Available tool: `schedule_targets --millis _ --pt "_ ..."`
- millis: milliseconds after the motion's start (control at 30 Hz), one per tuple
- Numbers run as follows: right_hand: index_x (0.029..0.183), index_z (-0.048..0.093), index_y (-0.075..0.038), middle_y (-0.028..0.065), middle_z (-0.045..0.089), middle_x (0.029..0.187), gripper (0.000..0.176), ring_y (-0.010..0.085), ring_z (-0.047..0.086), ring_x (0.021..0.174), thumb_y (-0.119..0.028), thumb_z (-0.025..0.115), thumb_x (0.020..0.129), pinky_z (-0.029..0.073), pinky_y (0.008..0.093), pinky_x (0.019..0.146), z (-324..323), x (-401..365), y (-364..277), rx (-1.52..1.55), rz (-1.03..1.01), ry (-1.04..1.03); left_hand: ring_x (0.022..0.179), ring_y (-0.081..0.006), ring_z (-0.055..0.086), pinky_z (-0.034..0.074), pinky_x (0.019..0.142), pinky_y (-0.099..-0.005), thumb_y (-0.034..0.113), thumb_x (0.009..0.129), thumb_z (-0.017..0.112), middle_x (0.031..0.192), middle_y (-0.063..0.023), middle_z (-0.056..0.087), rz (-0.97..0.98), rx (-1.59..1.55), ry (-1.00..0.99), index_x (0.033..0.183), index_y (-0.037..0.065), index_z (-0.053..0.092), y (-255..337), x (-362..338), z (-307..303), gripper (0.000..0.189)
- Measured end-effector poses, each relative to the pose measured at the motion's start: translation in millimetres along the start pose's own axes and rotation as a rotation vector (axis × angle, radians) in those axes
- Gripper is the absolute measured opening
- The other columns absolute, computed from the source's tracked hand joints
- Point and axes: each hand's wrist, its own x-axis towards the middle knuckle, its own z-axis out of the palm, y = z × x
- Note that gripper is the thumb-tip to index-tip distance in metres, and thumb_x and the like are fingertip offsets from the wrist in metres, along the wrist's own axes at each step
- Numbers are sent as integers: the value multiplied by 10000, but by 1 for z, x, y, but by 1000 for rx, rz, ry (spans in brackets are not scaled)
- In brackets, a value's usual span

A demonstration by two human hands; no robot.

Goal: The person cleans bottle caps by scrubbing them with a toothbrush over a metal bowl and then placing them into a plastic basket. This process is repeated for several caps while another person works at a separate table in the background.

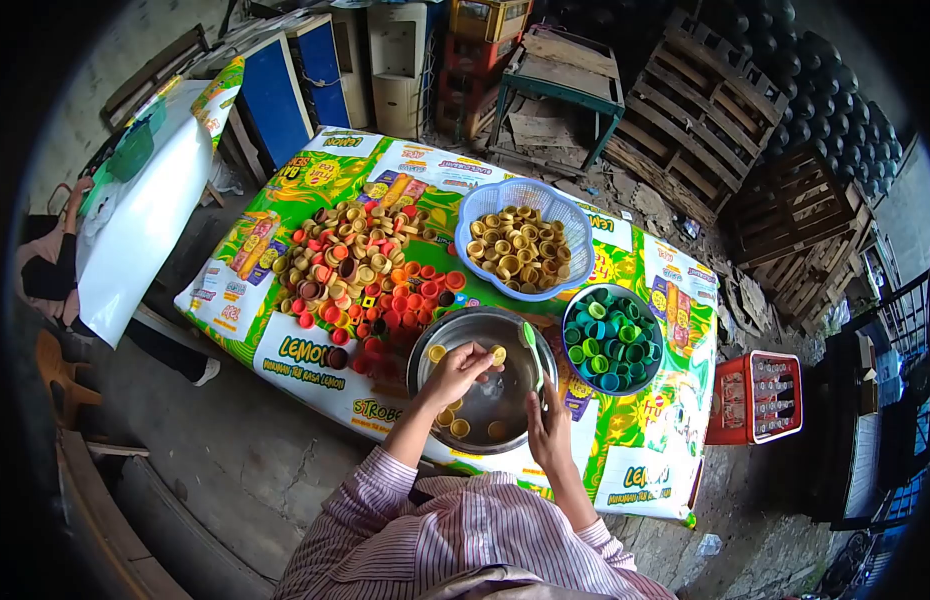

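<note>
Pinches a yellow cap [498,356] between the fingertips of the left hand [458,378], above the metal bowl [422,385]; grips a green brush [532,352] by the handle in the right hand [551,430], fingers closed around it, head near the cap but apart from it. Cannot tell exactly which left fingers press on the cap.

Looks light and stiff, probably plastic, so unlikely to bend or crack; may turn slippery if wet, judging by the shine inside the bowl. Best to take hold by the outer edge, keeping the hollow free, and to pinch gently, since so small and round as to roll off easily.

Note more loose caps [460,428] at the bottom of the bowl. See on the sheet-covered bench [285,338], to the left, a spread of mixed caps [355,255], with red caps [405,300] close to the bowl. Find just beyond it a blue basket [582,225] of yellowish caps, and just beside it, to the right, green caps [610,340] in a round bowl [640,382]. Mind these rims: seem to leave little elbow room around the brush.
</note>
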Motion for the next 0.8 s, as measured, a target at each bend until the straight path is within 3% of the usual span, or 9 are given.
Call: schedule_targets --millis 67,100,133,200,267,400,500,633,800 --pt "1370 311 -111 177 525 676 508 284 548 545 -71 465 888 396 385 483 -7 -3 -15 -21 -40 -82 971 -155 601 480 745 -231 171 906 516 1027 -42 608 -110 -321 30 961 59 565 11 -8 1 133" --pt "1370 311 -111 177 525 676 508 284 548 545 -71 465 888 396 385 483 -6 -5 -15 -19 -42 -92 991 -167 594 484 759 -235 169 904 517 1050 -55 606 -133 -450 33 975 56 570 10 -11 -2 143" --pt "1369 315 -126 175 532 696 514 302 553 554 -63 469 883 409 399 497 -4 -9 -14 -28 -135 -94 1066 -199 558 477 832 -272 151 912 484 1170 -132 558 -114 -553 2 1054 38 556 8 -15 -6 195" --pt "1367 322 -155 172 545 732 534 341 571 589 -34 473 870 440 425 539 -2 -17 -21 -23 -221 -149 1079 -206 549 469 867 -285 155 914 481 1175 -141 553 -103 -609 7 1073 34 551 8 -24 -3 212" --pt "1359 335 -116 222 581 798 523 354 582 614 -5 465 865 457 368 586 2 -22 -15 -31 -183 -212 1099 -223 535 437 949 -314 154 923 456 1191 -150 538 -114 -693 18 1116 25 536 -5 -31 -4 245" --pt "1360 335 -151 183 569 771 517 348 587 626 -54 471 871 459 414 555 4 -17 -4 -88 -143 -146 1126 -210 513 440 954 -320 138 938 416 1226 -128 516 -193 -767 132 1178 17 488 -9 -45 2 278" --pt "1352 348 -117 208 597 791 522 320 605 633 -4 470 858 461 368 578 6 -28 -8 -52 -206 -247 1128 -207 512 439 952 -325 160 937 426 1225 -124 517 -120 -793 114 1185 35 488 -15 -48 0 284" --pt "1352 352 -127 192 607 823 521 318 611 652 -4 465 858 475 384 621 9 -26 -5 25 -117 -216 1105 -197 530 458 923 -304 175 934 445 1206 -124 531 -111 -818 135 1106 37 526 -11 -54 2 236" --pt "1351 359 -151 199 593 819 519 329 602 642 -23 470 861 470 392 580 8 -26 -8 -112 -210 -318 1049 -193 562 460 920 -318 169 928 460 1168 -126 552 -89 -746 152 1125 38 515 -13 -61 2 242"
